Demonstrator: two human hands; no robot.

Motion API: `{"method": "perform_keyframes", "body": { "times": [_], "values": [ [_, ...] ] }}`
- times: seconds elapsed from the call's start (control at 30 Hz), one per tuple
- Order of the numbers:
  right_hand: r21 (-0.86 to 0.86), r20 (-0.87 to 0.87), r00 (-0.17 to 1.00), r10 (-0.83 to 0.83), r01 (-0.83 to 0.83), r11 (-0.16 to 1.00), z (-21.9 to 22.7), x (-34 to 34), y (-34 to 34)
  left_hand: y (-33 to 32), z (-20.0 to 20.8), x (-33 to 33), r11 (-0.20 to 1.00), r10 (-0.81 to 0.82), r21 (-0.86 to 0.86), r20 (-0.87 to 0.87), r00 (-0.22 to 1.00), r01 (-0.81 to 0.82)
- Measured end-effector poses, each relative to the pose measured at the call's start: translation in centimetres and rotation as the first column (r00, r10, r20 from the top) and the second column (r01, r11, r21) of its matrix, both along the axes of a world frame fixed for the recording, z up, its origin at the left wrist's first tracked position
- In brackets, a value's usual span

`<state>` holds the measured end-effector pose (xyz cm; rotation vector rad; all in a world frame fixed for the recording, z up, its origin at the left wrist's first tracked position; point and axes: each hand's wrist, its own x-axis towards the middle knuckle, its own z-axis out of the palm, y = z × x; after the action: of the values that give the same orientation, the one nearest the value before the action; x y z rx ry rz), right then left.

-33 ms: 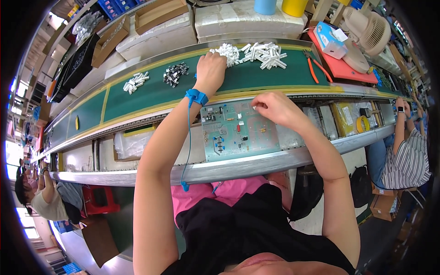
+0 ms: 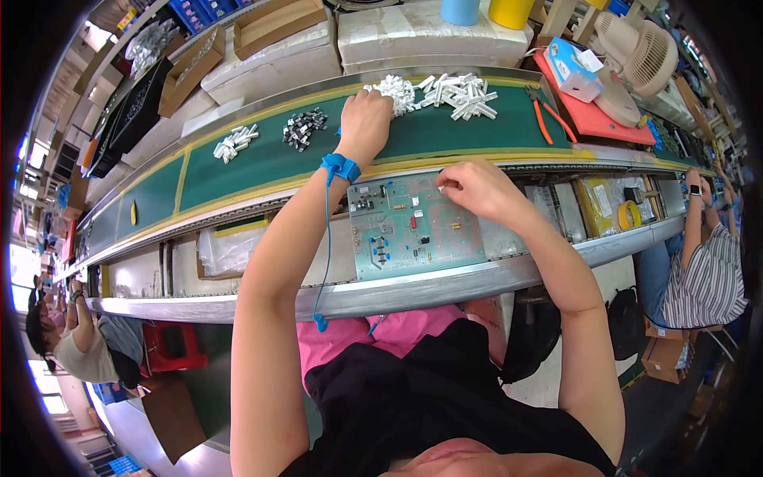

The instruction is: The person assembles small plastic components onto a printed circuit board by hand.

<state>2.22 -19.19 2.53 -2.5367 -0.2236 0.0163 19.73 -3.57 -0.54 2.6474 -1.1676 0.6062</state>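
A green circuit board (image 2: 413, 226) with many small components lies across the rails in front of me. Over its far right part my right hand (image 2: 483, 191) is closed in a pinch on a small white part (image 2: 442, 189). Farther off, my left hand (image 2: 367, 123) reaches to the near left side of a pile of small white parts (image 2: 395, 91). Its fingers are curled, and the back of the hand hides the fingertips and anything between them. A blue wrist strap (image 2: 340, 168) with a cord circles my left wrist.
On the green bench (image 2: 262, 171) lie longer white pieces (image 2: 465, 97), black parts (image 2: 304, 129), a smaller white heap (image 2: 236, 144) and orange-handled pliers (image 2: 544, 119). A fan (image 2: 636, 52) stands far right. Co-workers sit left and right. A metal rail (image 2: 397, 292) runs along the near edge.
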Motion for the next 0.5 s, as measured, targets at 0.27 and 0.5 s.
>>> {"method": "perform_keyframes", "body": {
  "times": [0.27, 0.5],
  "values": [
    [-0.248, -0.006, 1.0, -0.002, 0.0, 0.969, -0.2, -0.2, 0.5, 0.1, 1.9, -0.9, 0.978, -0.09, -0.205, -0.201, 0.975, 0.048],
    [-0.34, 0.019, 1.0, -0.008, 0.014, 0.94, -0.3, -0.2, 0.7, 1.3, 3.1, -2.8, 0.915, -0.221, -0.404, -0.483, 0.847, 0.008]
  ]
}}
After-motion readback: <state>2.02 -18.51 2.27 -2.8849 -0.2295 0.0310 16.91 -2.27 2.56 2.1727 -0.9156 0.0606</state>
